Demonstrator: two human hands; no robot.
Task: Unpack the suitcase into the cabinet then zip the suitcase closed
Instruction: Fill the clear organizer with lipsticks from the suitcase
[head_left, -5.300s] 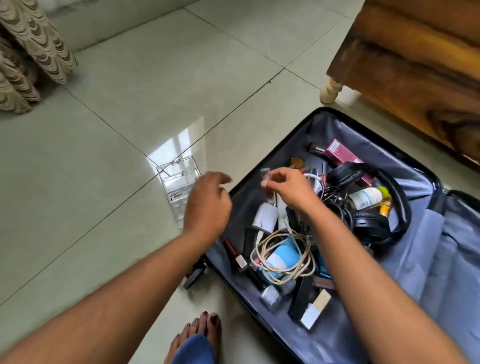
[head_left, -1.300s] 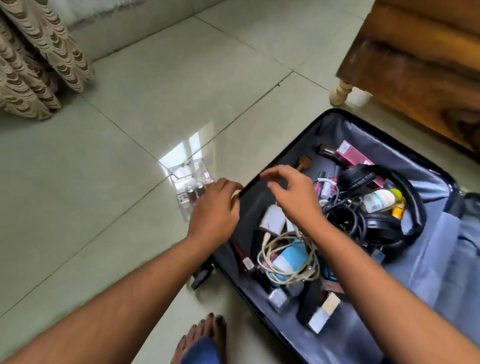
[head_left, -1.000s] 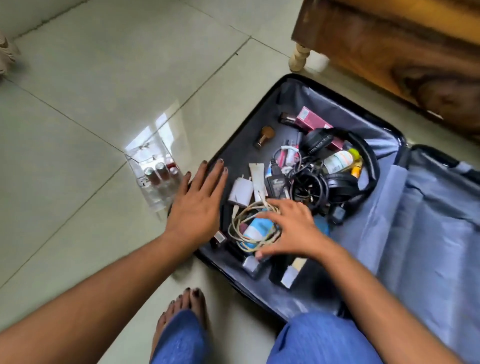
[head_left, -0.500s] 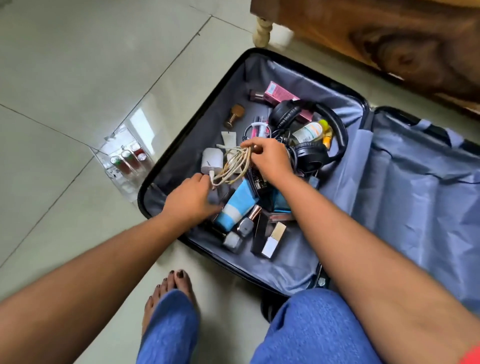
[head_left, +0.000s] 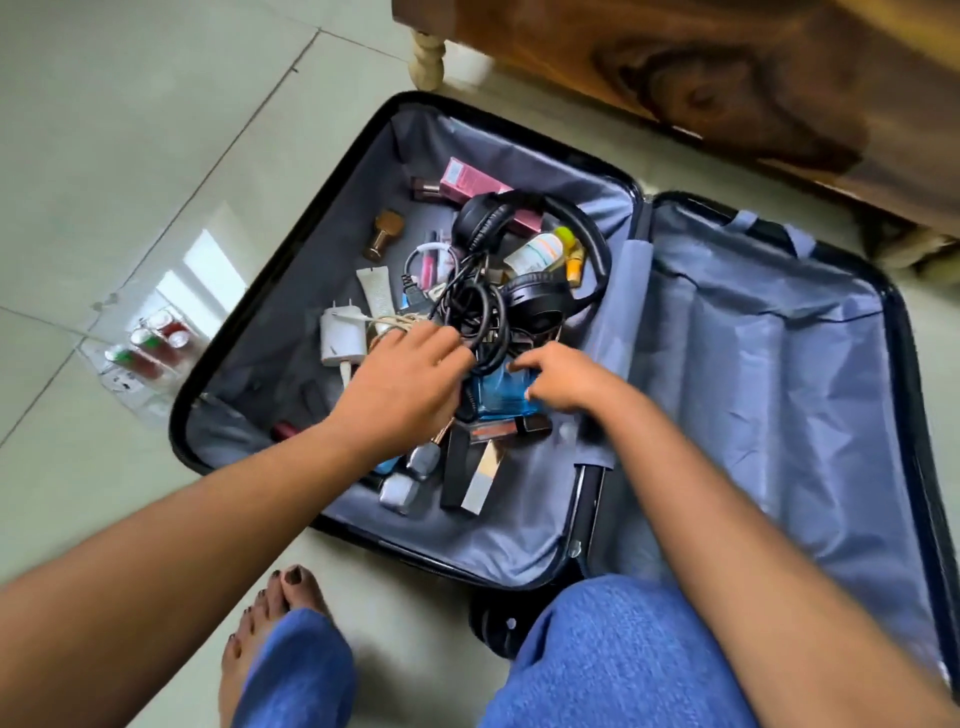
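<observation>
Open black hard-shell suitcase (head_left: 291, 291) with grey lining lies on tile floor. Left hand (head_left: 402, 387) grips tangled black cables (head_left: 480, 312) in its middle; right hand (head_left: 563, 382), fingers curled, pinches blue rectangular bottle (head_left: 498, 400) beside them.

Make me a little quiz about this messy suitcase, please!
1. True or false: the black headphones lie inside the open suitcase.
2. Which thing stands outside the suitcase on the floor? A) the white charger B) the clear organizer C) the pink box
3. Fill in: the right hand touches a ____ bottle.

Key: 1 true; 2 B; 3 blue.
</observation>
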